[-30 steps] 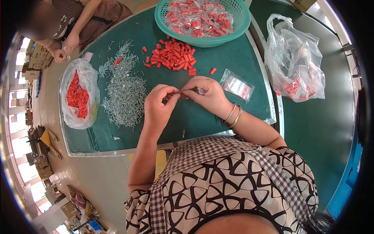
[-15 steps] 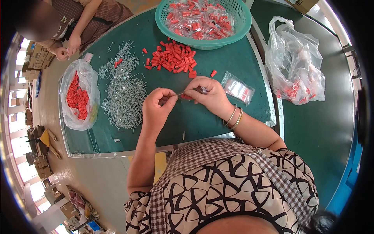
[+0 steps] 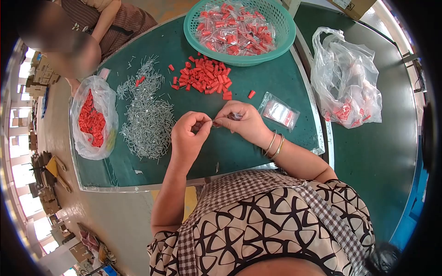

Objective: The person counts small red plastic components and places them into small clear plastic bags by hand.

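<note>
My left hand [image 3: 192, 130] and my right hand [image 3: 239, 120] meet fingertip to fingertip above the green table [image 3: 239, 156]. Both are pinched closed; what the left holds is too small to make out. A small clear plastic bag [image 3: 235, 116] is in my right hand, partly hidden by its fingers. Beyond my hands lies a heap of red plastic pieces [image 3: 205, 76]. Metal screws or nails [image 3: 147, 122] form a large pile to the left. Flat clear bags [image 3: 278, 111] lie right of my right hand.
A green basket [image 3: 240, 59] of bagged red pieces stands at the back. An open plastic bag [image 3: 110, 92] of red pieces sits at left, another plastic bag [image 3: 343, 69] at right. A co-worker [image 3: 108, 23] is at the back left, and a carton [image 3: 357, 7] at the back right.
The view has shifted slightly. The small red item seen between my hands is now mostly hidden, and my fingertips are closer together. The co-worker has leaned forward.
</note>
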Tool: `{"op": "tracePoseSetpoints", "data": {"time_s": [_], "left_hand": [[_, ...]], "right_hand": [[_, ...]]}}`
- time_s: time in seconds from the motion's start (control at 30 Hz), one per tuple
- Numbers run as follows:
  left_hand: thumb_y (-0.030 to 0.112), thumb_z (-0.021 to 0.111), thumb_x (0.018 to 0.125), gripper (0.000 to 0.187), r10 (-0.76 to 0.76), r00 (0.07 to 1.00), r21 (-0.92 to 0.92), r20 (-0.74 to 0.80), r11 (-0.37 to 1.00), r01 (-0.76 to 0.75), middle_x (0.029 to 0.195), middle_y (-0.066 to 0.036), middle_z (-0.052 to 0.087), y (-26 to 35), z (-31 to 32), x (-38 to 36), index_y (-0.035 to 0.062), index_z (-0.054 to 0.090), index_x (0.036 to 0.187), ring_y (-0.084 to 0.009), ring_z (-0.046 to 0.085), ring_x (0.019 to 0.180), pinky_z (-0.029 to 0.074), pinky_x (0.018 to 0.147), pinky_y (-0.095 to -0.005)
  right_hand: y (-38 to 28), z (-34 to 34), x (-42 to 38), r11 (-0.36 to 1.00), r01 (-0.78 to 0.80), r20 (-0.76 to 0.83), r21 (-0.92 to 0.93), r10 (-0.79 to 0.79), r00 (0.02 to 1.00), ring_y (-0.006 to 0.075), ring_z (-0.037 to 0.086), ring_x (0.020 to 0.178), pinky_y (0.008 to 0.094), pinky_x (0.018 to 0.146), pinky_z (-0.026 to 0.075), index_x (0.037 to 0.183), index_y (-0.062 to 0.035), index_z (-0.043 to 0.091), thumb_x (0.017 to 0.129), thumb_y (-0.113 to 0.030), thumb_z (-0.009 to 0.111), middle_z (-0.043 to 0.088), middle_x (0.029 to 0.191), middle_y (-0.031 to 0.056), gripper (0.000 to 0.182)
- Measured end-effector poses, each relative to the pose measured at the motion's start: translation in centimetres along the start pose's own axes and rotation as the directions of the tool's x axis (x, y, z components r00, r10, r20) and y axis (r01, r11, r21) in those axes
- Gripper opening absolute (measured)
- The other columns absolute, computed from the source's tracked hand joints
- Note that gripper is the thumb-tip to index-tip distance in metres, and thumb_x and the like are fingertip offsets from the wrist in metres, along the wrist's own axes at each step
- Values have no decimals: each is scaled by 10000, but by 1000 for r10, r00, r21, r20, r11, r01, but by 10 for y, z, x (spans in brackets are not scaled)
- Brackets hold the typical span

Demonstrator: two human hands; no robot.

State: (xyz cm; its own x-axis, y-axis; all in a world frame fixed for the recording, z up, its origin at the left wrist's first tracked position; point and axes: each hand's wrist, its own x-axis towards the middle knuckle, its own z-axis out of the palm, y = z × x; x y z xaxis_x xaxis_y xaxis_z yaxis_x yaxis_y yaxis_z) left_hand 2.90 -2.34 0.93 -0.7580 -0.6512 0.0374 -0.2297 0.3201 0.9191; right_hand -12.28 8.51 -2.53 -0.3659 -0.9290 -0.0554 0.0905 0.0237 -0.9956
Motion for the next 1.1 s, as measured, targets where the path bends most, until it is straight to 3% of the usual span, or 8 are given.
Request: {"op": "tracePoseSetpoints", "data": {"time_s": [0.1, 0.2, 0.47, 0.67, 0.73, 0.93, 1.1], "left_hand": [[-52, 640, 841, 50, -8, 1000, -1, -10, 1000, 8, 809, -6, 597, 1, 1, 1, -18, 626, 875, -49, 548, 664, 448, 610, -196], [-46, 656, 818, 60, -11, 999, -14, -38, 1000, 11, 787, -17, 610, 0, 3, 2, -8, 636, 860, -69, 559, 649, 466, 604, -217], [-23, 687, 810, 60, 24, 999, 11, -49, 1000, -24, 778, -34, 607, -1, 8, 2, 5, 642, 839, -98, 574, 659, 469, 598, -238], [-1, 691, 818, 45, 53, 997, 57, -59, 997, -49, 772, -53, 608, -4, 10, 5, 11, 653, 836, -117, 571, 656, 467, 600, -251], [-12, 676, 835, 36, 45, 997, 46, -58, 998, -43, 775, -14, 597, -2, 11, 5, -3, 642, 840, -66, 557, 672, 455, 615, -220], [18, 694, 837, 51, -30, 998, -27, -46, 999, 29, 786, -33, 607, 0, 10, 5, -8, 652, 851, -86, 569, 663, 461, 603, -233], [12, 679, 849, 36, 52, 996, -20, -69, 998, -54, 789, -23, 603, 6, 11, 5, -8, 651, 858, -76, 562, 662, 459, 607, -231]], "right_hand": [[5, 0, 1, 985, -72, 54, 156, 64, 996, 66, 574, 722, 223, 592, 471, 889, -11, 689, 864, -67, 706, 620, 884, 9, 64], [8, 0, 0, 965, -30, 40, 261, 21, 999, 59, 582, 719, 210, 566, 472, 910, -19, 679, 882, -84, 691, 639, 885, 11, 72], [7, -3, -1, 972, -113, 34, 207, 109, 994, 58, 590, 711, 208, 567, 481, 928, -31, 664, 920, -160, 663, 661, 859, 9, 129], [3, -3, -2, 964, -118, -14, 240, 125, 992, 60, 570, 663, 199, 569, 463, 904, -14, 686, 899, -93, 676, 673, 859, 26, 80], [4, -3, -2, 961, -127, -30, 247, 138, 990, 60, 569, 662, 200, 567, 462, 913, -15, 689, 900, -96, 679, 680, 852, 24, 82], [7, -6, -3, 972, -67, -31, 227, 76, 997, 59, 572, 670, 210, 558, 468, 927, -30, 702, 903, -133, 685, 648, 833, 2, 107], [6, -12, -2, 951, -52, 37, 305, 43, 998, 74, 558, 648, 212, 588, 470, 964, -25, 694, 928, -139, 648, 628, 902, 16, 128]]}}
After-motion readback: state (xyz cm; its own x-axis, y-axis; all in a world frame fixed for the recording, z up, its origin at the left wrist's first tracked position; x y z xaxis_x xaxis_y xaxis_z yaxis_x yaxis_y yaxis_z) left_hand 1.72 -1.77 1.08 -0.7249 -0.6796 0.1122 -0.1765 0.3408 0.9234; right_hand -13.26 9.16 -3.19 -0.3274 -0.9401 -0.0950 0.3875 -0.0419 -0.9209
